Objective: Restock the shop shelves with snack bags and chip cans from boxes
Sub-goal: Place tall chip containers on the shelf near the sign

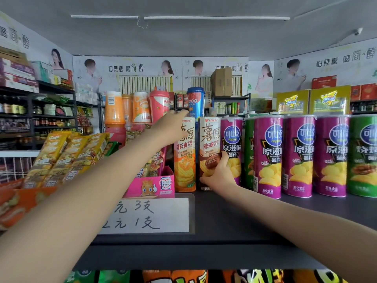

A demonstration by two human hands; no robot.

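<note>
Two tall chip boxes stand side by side on the dark top shelf [234, 219]. The orange chip box [184, 160] is on the left, and my left hand [172, 127] reaches over its upper part with fingers stretched toward its top. The brown chip box [209, 139] stands right of it, and my right hand [218, 174] grips its lower part with the thumb on the front. A row of purple chip cans [268, 156] and green chip cans [364, 156] stands upright to the right.
A pink display box [151, 185] of snack sticks sits left of the chip boxes, behind a handwritten price sign [146, 216]. Yellow snack packs [65, 156] lean at the left. Drink cups [140, 108] stand behind. Snack bags [183, 276] show on the shelf below.
</note>
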